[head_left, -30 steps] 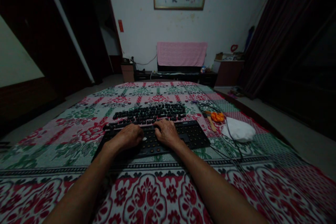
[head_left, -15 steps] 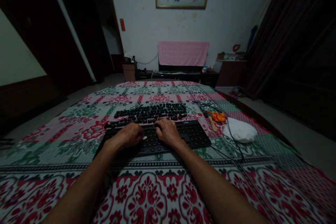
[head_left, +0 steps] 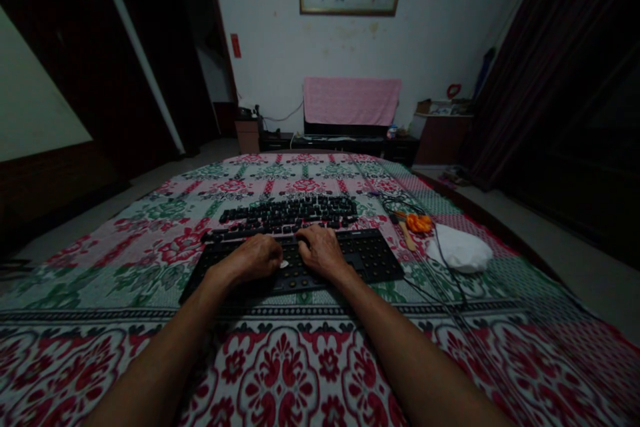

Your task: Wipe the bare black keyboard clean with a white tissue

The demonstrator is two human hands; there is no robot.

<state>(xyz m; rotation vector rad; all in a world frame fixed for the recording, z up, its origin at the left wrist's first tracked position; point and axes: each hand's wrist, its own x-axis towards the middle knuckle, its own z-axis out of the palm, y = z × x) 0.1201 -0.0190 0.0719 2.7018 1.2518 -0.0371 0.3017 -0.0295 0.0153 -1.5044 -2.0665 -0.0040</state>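
The keyboard [head_left: 370, 257] lies flat on the bedspread [head_left: 280, 380], just in front of the person. Both hands rest on it, side by side. The left hand [head_left: 253, 259] is curled loosely, with a small pale bit [head_left: 283, 264] at its fingertips; whether it pinches that, I cannot tell. The right hand [head_left: 323, 252] lies palm down with its fingers bent and holds nothing. Loose keycaps [head_left: 290, 210] lie just beyond the keyboard. To the right are an orange tool [head_left: 418, 222], a white bundle [head_left: 463, 249] and a cable [head_left: 447, 269].

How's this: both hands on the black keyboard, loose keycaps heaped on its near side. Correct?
No. The head view shows the loose keycaps heaped on the far side of the black keyboard; left hand and right hand do rest on it.
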